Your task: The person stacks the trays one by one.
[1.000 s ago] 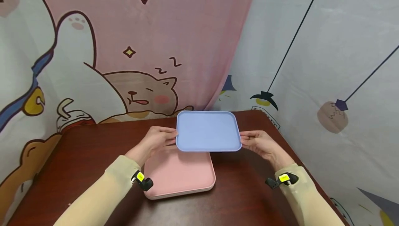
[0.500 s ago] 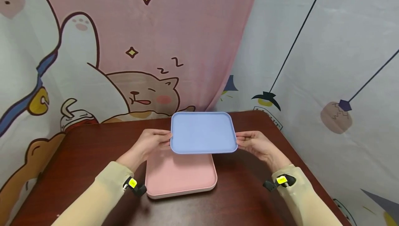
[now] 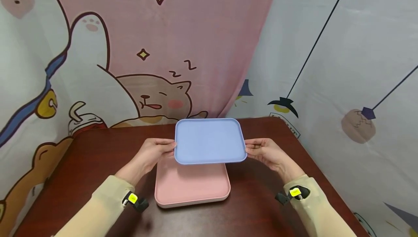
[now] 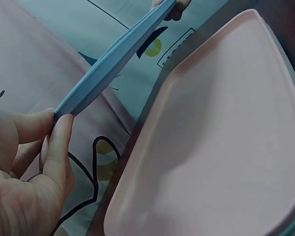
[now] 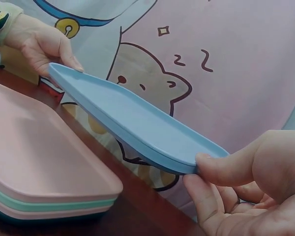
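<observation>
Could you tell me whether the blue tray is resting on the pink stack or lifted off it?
Lifted: blue tray hangs clear above pink stack.

I count one blue tray [image 3: 209, 141] in my two hands, and a stack [image 5: 44, 196] of four trays under it (pink on top, then green, pink and a dark one).
</observation>
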`<act>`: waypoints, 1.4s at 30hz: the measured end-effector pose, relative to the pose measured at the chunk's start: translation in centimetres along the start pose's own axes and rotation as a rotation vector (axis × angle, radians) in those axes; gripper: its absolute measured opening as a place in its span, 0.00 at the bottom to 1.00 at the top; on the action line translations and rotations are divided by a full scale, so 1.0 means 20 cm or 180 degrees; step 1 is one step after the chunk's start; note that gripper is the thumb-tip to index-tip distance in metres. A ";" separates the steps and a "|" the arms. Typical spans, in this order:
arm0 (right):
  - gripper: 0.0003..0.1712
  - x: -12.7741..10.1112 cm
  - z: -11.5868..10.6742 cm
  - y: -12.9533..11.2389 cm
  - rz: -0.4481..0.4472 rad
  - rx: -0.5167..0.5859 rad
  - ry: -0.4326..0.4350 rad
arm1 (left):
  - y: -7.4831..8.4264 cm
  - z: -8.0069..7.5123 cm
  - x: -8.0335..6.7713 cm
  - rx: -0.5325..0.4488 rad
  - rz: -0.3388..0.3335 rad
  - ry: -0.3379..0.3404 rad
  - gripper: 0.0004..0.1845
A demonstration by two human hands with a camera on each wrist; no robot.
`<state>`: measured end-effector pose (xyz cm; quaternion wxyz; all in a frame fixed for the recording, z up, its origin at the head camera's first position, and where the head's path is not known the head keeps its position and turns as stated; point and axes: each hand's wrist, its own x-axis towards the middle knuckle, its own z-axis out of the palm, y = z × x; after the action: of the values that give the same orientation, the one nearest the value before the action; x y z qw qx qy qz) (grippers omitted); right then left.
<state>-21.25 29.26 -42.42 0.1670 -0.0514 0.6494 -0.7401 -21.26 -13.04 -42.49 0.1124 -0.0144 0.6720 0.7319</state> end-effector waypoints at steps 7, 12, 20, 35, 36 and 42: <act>0.21 0.00 0.04 0.00 -0.0034 0.0002 -0.0068 | 0.01 -0.04 -0.05 0.0016 0.0005 0.0023 0.20; 0.18 0.00 0.07 0.00 -0.0021 -0.0010 -0.0092 | 0.01 -0.06 -0.09 -0.0002 0.0018 0.0020 0.20; 0.21 0.00 0.11 0.01 -0.0003 -0.0090 -0.0196 | 0.00 -0.12 -0.15 0.0187 -0.0037 0.0108 0.19; 0.23 0.00 0.18 0.03 0.0044 -0.0166 -0.0287 | -0.03 -0.17 -0.21 0.0050 -0.0022 0.0133 0.21; 0.23 0.00 0.18 0.03 0.0055 -0.0160 -0.0286 | -0.04 -0.18 -0.22 0.0055 -0.0032 0.0140 0.21; 0.23 0.00 0.19 0.05 0.0067 -0.0151 -0.0329 | -0.05 -0.19 -0.25 0.0126 -0.0105 0.0202 0.21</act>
<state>-19.87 25.53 -42.83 0.2068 -0.0866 0.6578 -0.7191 -16.64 -17.40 -43.06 0.1033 -0.0465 0.6892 0.7157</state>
